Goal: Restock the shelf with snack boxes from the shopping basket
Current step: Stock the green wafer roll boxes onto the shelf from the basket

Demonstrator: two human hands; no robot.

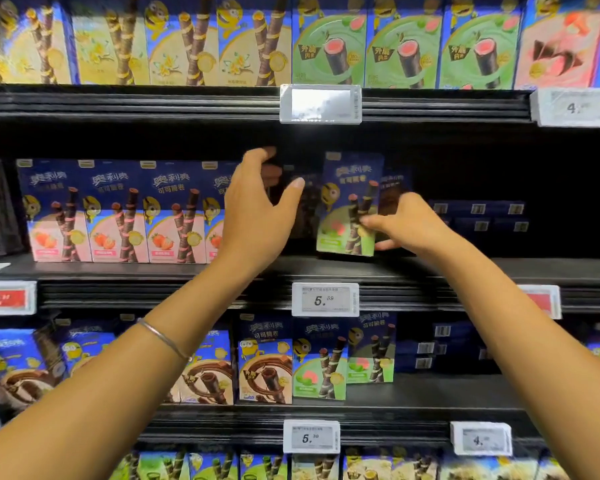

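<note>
A blue and green snack box (340, 188) stands upright on the middle shelf (499, 268), slightly tilted. My right hand (409, 223) holds its lower right side, fingers on the front and thumb low beside it. Another dark box (394, 188) stands just behind it. My left hand (257, 206) hovers spread and empty in the gap left of the box, in front of a dim box deeper in the shelf. A row of pink strawberry boxes (118, 209) fills the shelf's left part. No shopping basket is in view.
Flat blue boxes (478, 216) lie stacked at the back right of the middle shelf. Price tags (325, 299) clip to the shelf edges. The shelves above and below hold yellow, green and brown snack boxes (321, 362).
</note>
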